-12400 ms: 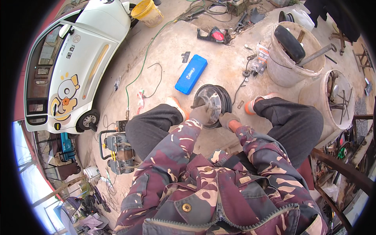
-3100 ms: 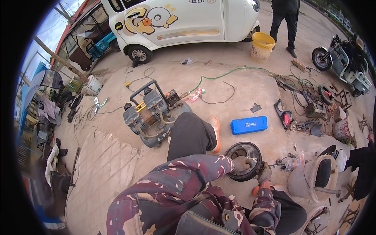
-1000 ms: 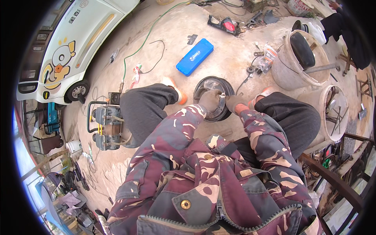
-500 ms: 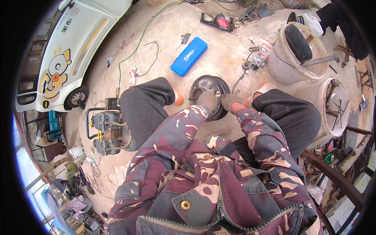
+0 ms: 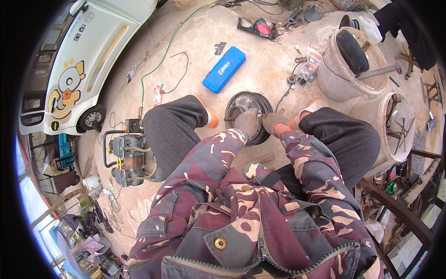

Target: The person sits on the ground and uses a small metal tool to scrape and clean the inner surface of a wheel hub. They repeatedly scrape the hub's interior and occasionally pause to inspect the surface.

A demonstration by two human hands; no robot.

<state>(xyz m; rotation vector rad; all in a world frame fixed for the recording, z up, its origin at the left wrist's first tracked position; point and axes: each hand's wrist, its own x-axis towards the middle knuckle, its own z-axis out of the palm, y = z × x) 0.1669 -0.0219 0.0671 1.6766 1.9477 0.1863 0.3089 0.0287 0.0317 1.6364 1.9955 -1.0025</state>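
On the ground between my feet lies a round black wheel-like part (image 5: 232, 99), with a grey ring-shaped piece inside its rim. Both my hands wear greyish work gloves. My left hand (image 5: 247, 122) is closed over the middle of the round part, its fingertips pinched near a small pale bit. Close beside it, my right hand (image 5: 273, 122) is closed at the right side of the rim. The gloves hide what either hand grips, and I cannot make it out.
A blue case (image 5: 224, 69) lies ahead. An air compressor (image 5: 129, 158) stands to the left, near a parked white van (image 5: 93, 60) and a green hose (image 5: 162, 55). White buckets (image 5: 329, 76) of parts stand right. A plastic bag (image 5: 312, 64) and a red-lensed lamp (image 5: 263, 29) lie farther off.
My left hand has shifted slightly, and the grey ring inside the round part shows more plainly. My right hand stays almost in place.
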